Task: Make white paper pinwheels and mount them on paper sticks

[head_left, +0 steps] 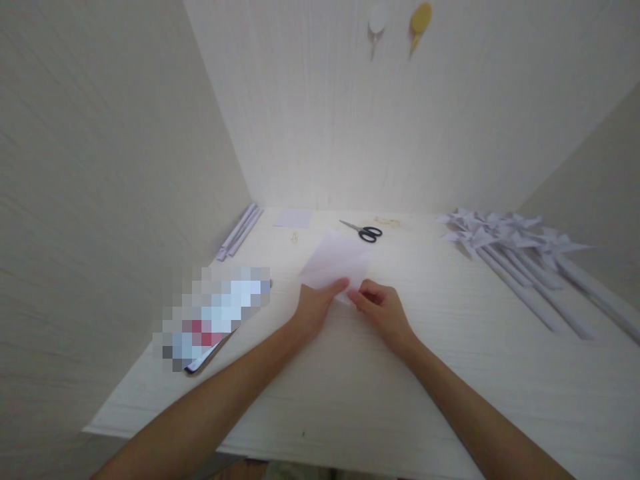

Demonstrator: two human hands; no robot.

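White paper [336, 259] is stretching between both hands over the middle of the table [320, 393], scissors [361, 229] lying just beyond. The left hand [319, 303] is gripping its near left edge, thumb on top; the right hand [383, 305], curled nearly closed, is pinching the near corner.
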